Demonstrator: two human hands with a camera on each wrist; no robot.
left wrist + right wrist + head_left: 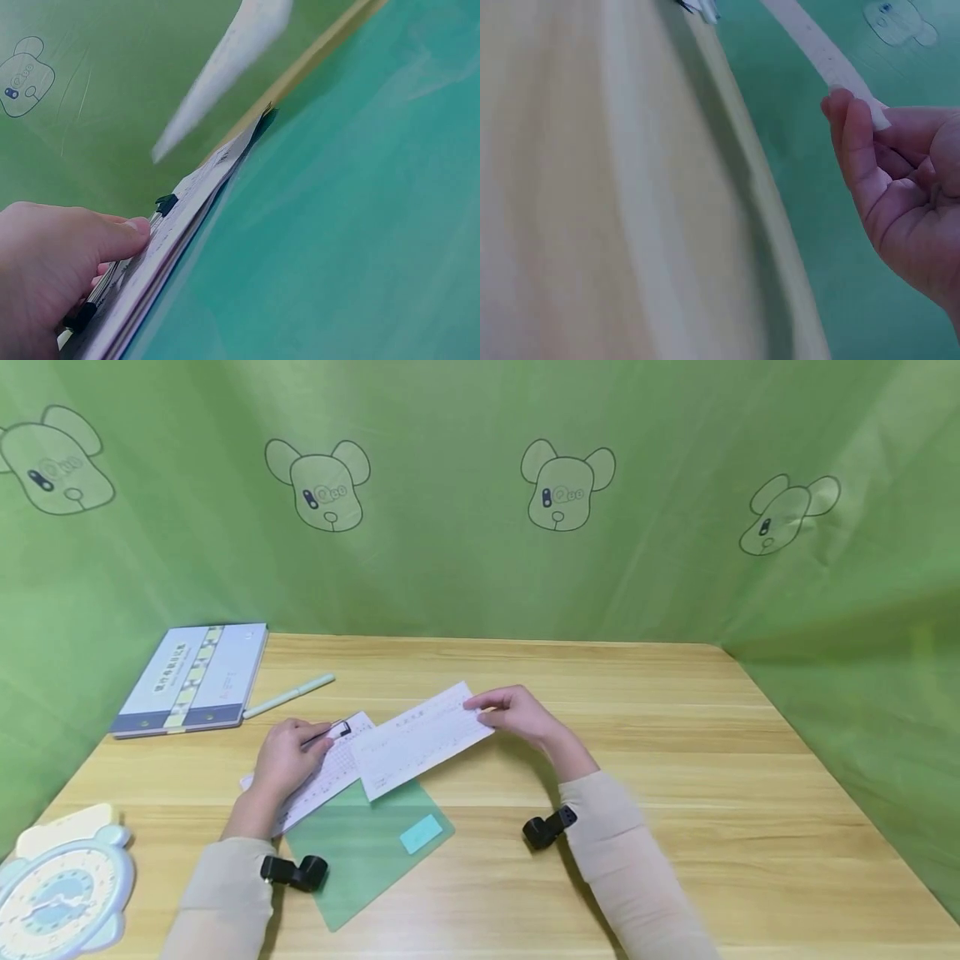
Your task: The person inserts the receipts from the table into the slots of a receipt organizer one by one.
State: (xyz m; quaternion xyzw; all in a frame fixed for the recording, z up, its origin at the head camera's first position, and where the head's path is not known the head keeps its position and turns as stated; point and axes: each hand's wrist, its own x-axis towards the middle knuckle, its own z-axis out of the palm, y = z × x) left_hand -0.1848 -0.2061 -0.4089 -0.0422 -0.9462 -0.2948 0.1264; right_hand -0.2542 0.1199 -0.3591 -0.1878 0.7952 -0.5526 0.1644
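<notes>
My left hand holds a stack of printed papers by its left edge. In the left wrist view the thumb lies on top of the stack, and black binder clips grip its edge. My right hand pinches the right end of a loose printed slip between thumb and fingers, raised and tilted. From the head, the slip's left end overlaps the stack. The right wrist view shows the slip nearly edge-on at the fingertips. Beneath lies a green plastic folder with a pale blue label.
A blue-and-white account book lies at the back left, with a pale green pen beside it. A blue toy clock sits at the front left. Green curtain hangs behind the wooden table.
</notes>
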